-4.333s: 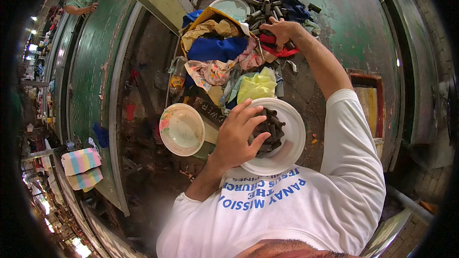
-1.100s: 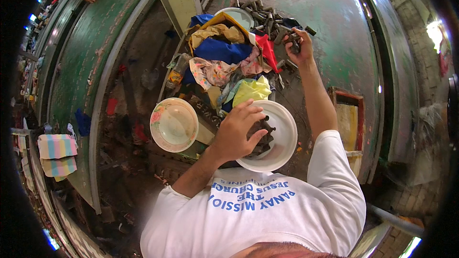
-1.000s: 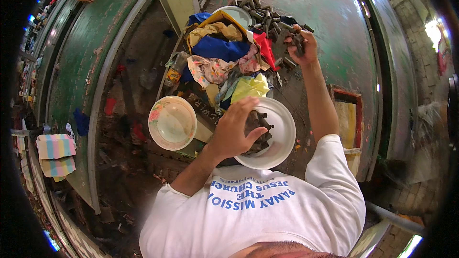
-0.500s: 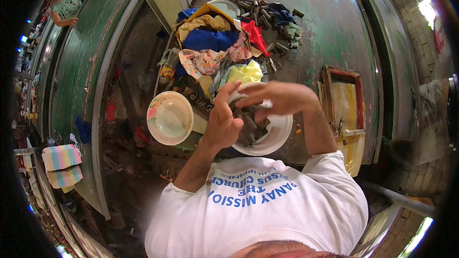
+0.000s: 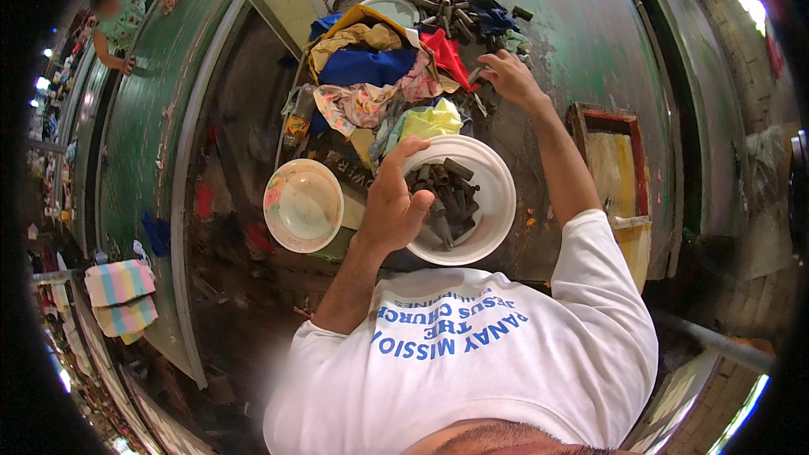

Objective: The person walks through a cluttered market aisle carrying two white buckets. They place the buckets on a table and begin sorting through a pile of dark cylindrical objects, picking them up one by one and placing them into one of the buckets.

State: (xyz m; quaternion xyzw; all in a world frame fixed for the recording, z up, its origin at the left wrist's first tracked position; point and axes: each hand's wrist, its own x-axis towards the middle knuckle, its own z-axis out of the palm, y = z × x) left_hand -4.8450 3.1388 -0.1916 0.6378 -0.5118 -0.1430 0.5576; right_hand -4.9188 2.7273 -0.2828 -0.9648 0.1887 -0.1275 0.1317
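A white bowl (image 5: 503, 194) in front of my body holds several short, dark tube-like pieces (image 5: 447, 202). My left hand (image 5: 394, 198) is at the bowl's left rim, thumb over the inside and fingers along the edge; part of its grip is hidden. My right arm stretches away from me. Its hand (image 5: 511, 80) is low at the near side of a loose heap of the same dark tubes (image 5: 447, 7), with the fingers bent together around one dark tube (image 5: 475, 77). A red cloth (image 5: 445, 55) lies just left of those fingertips.
Left of the white bowl stands a flower-patterned basin (image 5: 304, 206). Beyond it is a box full of cloths (image 5: 366, 67), with a yellow cloth (image 5: 431, 120) nearer. A wooden frame (image 5: 619, 160) lies at right. Another person (image 5: 118, 21) is at the far-left green table (image 5: 160, 76).
My right hand has left the white bowl and reached out to the tube heap. The tubes in the bowl now show plainly. My left hand stays at the rim.
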